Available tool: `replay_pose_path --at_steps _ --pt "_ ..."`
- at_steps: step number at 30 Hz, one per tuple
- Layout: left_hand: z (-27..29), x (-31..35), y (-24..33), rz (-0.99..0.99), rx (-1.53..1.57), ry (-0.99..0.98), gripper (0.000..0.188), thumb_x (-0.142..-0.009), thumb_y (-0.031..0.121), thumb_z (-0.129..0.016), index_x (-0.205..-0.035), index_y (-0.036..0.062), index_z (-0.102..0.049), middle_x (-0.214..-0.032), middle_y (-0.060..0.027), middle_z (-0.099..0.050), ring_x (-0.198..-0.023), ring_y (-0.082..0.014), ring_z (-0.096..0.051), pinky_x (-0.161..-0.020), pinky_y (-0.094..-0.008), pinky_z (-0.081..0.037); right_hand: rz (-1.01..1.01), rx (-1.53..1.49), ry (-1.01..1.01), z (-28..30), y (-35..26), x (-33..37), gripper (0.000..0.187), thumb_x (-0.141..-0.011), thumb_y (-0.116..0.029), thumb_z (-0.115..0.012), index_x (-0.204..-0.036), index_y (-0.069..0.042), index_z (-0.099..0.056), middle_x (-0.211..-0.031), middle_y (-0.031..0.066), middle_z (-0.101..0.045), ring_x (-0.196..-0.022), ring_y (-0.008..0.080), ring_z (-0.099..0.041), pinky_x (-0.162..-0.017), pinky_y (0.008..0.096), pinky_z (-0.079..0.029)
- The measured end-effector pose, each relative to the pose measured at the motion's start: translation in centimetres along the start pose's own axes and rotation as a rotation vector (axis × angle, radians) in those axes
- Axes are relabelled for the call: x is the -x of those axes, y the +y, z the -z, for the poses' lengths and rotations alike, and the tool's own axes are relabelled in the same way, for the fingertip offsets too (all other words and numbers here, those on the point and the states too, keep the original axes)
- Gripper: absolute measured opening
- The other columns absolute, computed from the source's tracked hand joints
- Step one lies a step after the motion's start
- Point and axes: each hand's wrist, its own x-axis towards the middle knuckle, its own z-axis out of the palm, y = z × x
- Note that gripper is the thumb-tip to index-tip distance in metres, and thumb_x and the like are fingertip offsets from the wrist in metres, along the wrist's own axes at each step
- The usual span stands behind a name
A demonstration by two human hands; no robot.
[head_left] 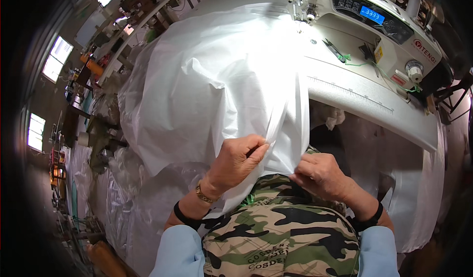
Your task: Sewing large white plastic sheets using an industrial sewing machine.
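At the near edge of the sewing table (pixel 374 110), over the person's lap, both hands grip the white fabric sheet (pixel 212 80) that drapes back across the table toward the sewing machine (pixel 374 16). The left hand (pixel 239 159) is closed, pinching a fold at the hem; the right hand (pixel 320 174) pinches the edge just beside it. Judging from this, the fold wants matching edge to edge, kept taut between the pinches, with the slack smoothed out.
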Motion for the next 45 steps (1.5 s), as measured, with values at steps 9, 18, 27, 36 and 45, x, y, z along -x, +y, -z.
replay_pose_path --at_steps 9,18,27,36,45 --pt "-0.7 -0.4 -0.9 -0.105 -0.032 -0.122 0.013 -0.095 0.005 -0.058 -0.085 -0.0023 -0.060 -0.071 -0.0170 -0.056 -0.058 -0.0259 -0.053 -0.057 -0.0330 -0.044 0.204 -0.124 -0.067 -0.4 -2.4 -5.5 0.020 -0.089 -0.018 -0.067 -0.089 -0.003 -0.054 -0.084 0.0112 -0.059 -0.071 0.0308 -0.063 -0.060 0.0414 -0.050" --pt "-0.8 0.3 -2.8 0.284 0.514 -0.133 0.013 -0.100 0.008 -0.054 -0.095 -0.0022 -0.060 -0.078 0.0038 -0.056 -0.072 -0.0061 -0.046 -0.063 -0.0241 -0.042 0.251 0.098 -0.132 -2.7 -3.5 -6.2 0.016 -0.083 -0.014 -0.065 -0.086 -0.003 -0.054 -0.078 0.0101 -0.058 -0.069 0.0254 -0.063 -0.062 0.0385 -0.051" --pt "5.2 -0.7 -1.6 0.305 0.218 -0.080 0.013 -0.096 0.008 -0.063 -0.086 0.0000 -0.064 -0.074 0.0072 -0.054 -0.068 -0.0011 -0.045 -0.058 -0.0198 -0.036 -0.099 -0.360 0.440 -5.8 3.4 -5.6 0.017 -0.090 -0.006 -0.065 -0.105 0.000 -0.059 -0.085 0.0115 -0.064 -0.075 0.0236 -0.065 -0.067 0.0345 -0.052" --pt "11.7 -8.0 8.2 -0.164 -0.341 -0.285 0.009 -0.093 0.005 -0.063 -0.087 -0.0013 -0.064 -0.069 -0.0073 -0.058 -0.059 -0.0119 -0.051 -0.056 -0.0286 -0.043 0.328 -0.613 -0.013 -9.2 0.6 -26.2 0.030 -0.091 -0.025 -0.059 -0.111 -0.004 -0.066 -0.114 0.0199 -0.066 -0.103 0.0363 -0.064 -0.088 0.0409 -0.050" --pt "4.0 -2.2 -1.4 -0.478 -0.781 -0.366 0.005 -0.079 0.002 -0.057 -0.083 0.0034 -0.054 -0.067 -0.0119 -0.057 -0.063 -0.0292 -0.063 -0.055 -0.0380 -0.051 0.218 -0.509 0.124 -13.1 2.5 -17.1 0.030 -0.091 -0.025 -0.062 -0.114 -0.006 -0.067 -0.116 0.0190 -0.066 -0.110 0.0346 -0.062 -0.092 0.0419 -0.049"
